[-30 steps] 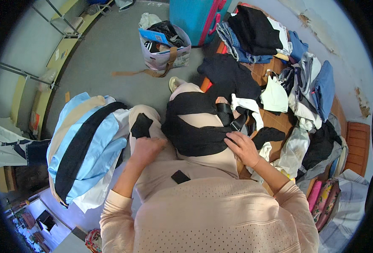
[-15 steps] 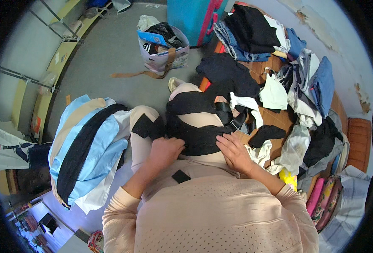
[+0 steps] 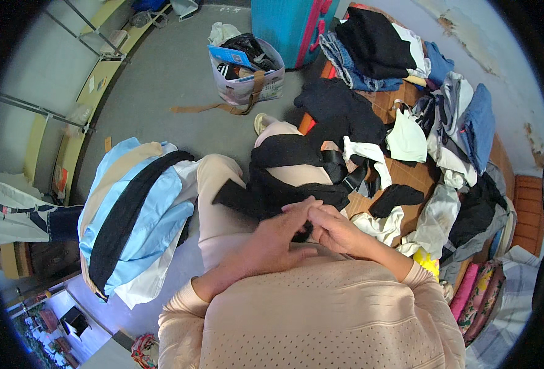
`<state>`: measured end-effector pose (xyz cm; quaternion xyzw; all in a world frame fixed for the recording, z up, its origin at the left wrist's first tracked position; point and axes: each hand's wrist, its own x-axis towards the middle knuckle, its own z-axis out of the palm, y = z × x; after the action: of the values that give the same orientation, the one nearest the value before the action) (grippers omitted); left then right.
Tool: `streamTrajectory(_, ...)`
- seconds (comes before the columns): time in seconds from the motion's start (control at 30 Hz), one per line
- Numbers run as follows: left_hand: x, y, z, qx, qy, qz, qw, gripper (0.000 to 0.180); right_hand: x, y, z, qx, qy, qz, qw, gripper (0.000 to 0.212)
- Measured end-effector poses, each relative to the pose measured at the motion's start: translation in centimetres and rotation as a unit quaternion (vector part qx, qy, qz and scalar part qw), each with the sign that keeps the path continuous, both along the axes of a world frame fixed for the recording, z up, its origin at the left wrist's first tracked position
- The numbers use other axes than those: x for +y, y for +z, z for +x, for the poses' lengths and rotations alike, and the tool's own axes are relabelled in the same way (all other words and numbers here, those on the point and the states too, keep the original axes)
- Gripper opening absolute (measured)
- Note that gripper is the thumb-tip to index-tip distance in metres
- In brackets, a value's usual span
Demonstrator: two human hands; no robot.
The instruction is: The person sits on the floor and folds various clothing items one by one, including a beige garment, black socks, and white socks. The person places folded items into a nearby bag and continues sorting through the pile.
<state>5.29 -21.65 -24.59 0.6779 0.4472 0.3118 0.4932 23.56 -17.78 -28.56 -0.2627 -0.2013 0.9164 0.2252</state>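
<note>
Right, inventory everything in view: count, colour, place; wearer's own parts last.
Lap cloth: one, black, across lap
Garment bundle: one, blue, black, beige, white, left
Bag: one, pale, on floor ahead
Suitcase: one, teal-pink, behind bag
Cropped top: one, white, right
Other clothes: many, mixed, right
Wooden surface: one, brown, beneath clothes
Rolled fabrics: about three, pink and floral, lower right
Plaid cloth: one, grey-white, lower right
Shelving: one, cream, upper left
Left hand: one, bare, over lap
Right hand: one, bare, against left hand
Sleeves: two, beige, lower edge

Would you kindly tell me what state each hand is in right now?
Left hand: open, fingers outstretched, thumb apart.
Right hand: fingers curled against the left; whether it grips the black cloth cannot be told.
</note>
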Motion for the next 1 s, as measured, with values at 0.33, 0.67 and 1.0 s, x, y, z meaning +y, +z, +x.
streamTrajectory(0.33, 0.2, -4.2, -3.9, -0.155, 0.084, -0.084, 0.981, 0.053, -0.9, -0.7, 0.0, -0.188, 0.129, 0.240, 0.944, 0.027)
streamTrajectory(0.67, 5.5, -4.9, -9.2, 0.030, -0.105, 0.002, 0.994, 0.027, 2.8, 1.6, 4.1, -0.081, -0.112, 0.203, 0.969, 0.028)
streamTrajectory(1.0, 7.4, -1.8, -8.2, -0.035, 0.087, -0.003, 0.996, 0.016, 6.4, 4.1, 5.6, -0.265, -0.139, 0.347, 0.889, 0.030)
